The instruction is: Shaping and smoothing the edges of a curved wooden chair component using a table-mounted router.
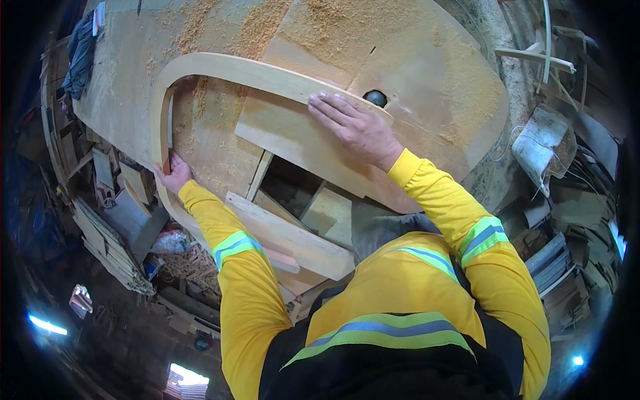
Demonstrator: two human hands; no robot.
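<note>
A curved wooden frame piece (257, 73), pale and bent like a hook, lies on a wide wooden worktable (440, 73). On the piece's left side my left hand (175, 175) is closed round it, the thumb outside and the fingers along the inner edge. My right hand (353, 127) rests on its far arm with the fingers stretched out flat and nearly together. Just beyond that hand, close to the end of the arm, a dark round spindle (377, 99) sits in a hole in the tabletop.
Sawdust (333, 17) covers much of the tabletop. Boards (293, 233) frame a dark opening at the near side. Wood offcuts (110, 233) are heaped at left, and a whitish dusty sack (543, 143) hangs at right beside more scraps. Dark cloth (80, 53) drapes the far left edge.
</note>
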